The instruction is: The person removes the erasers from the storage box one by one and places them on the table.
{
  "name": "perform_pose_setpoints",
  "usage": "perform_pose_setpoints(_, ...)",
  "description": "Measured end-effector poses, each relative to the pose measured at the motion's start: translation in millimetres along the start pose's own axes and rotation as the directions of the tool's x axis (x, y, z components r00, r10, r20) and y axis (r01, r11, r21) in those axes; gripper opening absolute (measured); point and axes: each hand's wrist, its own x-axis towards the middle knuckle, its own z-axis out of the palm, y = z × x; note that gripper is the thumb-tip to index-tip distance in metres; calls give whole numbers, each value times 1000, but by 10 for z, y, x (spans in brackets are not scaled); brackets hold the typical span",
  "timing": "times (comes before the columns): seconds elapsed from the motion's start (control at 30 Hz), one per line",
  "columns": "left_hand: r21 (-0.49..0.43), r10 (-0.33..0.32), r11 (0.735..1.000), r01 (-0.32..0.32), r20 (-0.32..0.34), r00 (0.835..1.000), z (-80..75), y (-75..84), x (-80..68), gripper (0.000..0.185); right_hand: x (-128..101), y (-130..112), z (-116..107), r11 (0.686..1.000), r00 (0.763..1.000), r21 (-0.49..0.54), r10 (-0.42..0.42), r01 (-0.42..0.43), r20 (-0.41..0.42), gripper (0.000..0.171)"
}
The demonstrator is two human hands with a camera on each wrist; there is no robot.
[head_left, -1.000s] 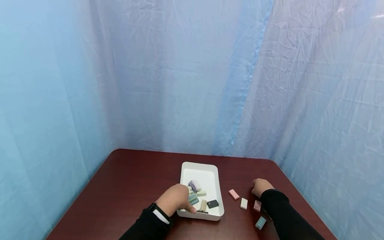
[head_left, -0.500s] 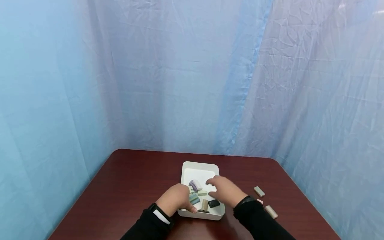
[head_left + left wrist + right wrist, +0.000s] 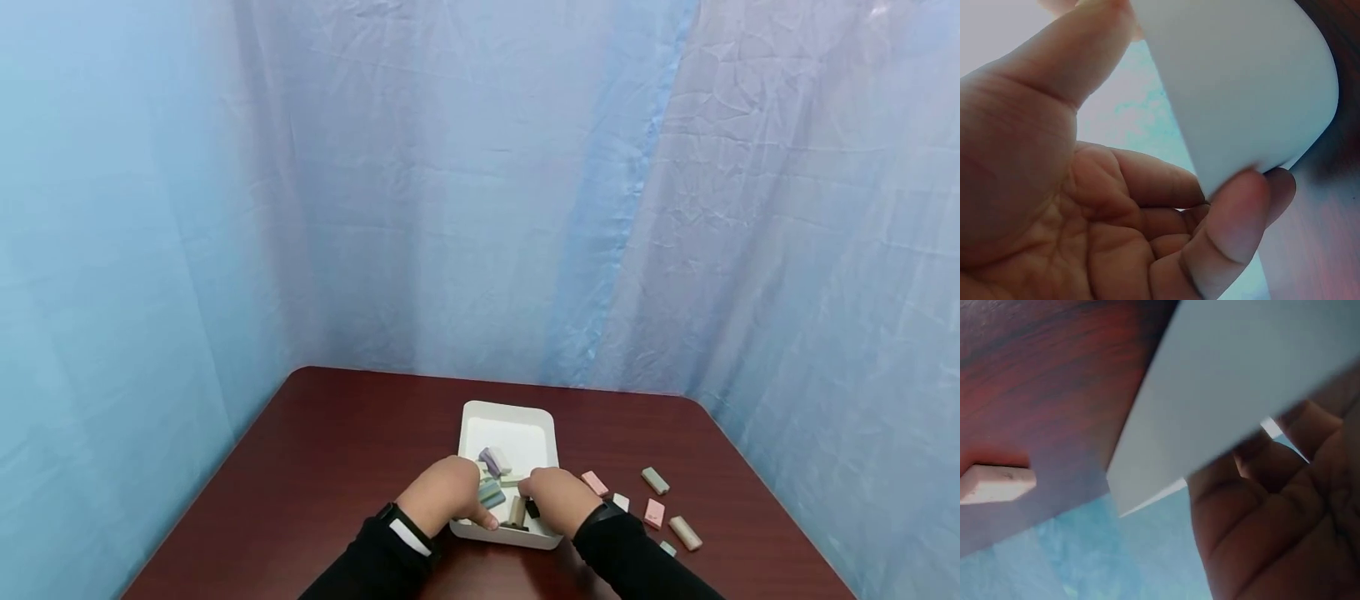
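The white tray [image 3: 510,433] sits near the middle of the dark red wooden desk [image 3: 337,450], close to your edge, holding a jumble of small pastel blocks [image 3: 491,462]. Your left hand [image 3: 446,493] grasps the tray's near left corner, thumb inside and fingers curled under the wall. Your right hand [image 3: 558,500] reaches over the near right rim among the blocks; whether it grasps anything cannot be told. Right of the tray, loose blocks lie scattered on the desk: a pink block [image 3: 595,483], a grey-green block [image 3: 655,480], another pink one [image 3: 655,512], a tan block [image 3: 686,533]. Wrinkled pale blue curtains [image 3: 450,192] enclose the desk. Only the right wrist view shows a cream block [image 3: 997,482] beside the tray's wall [image 3: 1222,387].
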Motion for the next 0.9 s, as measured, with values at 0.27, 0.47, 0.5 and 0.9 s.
perform_pose_setpoints(0.27,-12,-6,1000,6,3,1000,-13,8,6,54,25,24,17,1000,1000,23,-19,19,-21,19)
perform_pose_setpoints(0.47,-4,-1,1000,1,8,1000,-27,13,5,55,1,-26,-36,999,999,45,-7,9,-45,18)
perform_pose_setpoints(0.5,-6,-2,1000,2,11,1000,-31,13,7,55,-10,-28,-57,999,998,53,-8,11,-60,18)
perform_pose_setpoints(0.9,-31,5,1000,-4,28,1000,-34,18,-3,52,-333,636,-261,932,934,258,307,-257,-181,13)
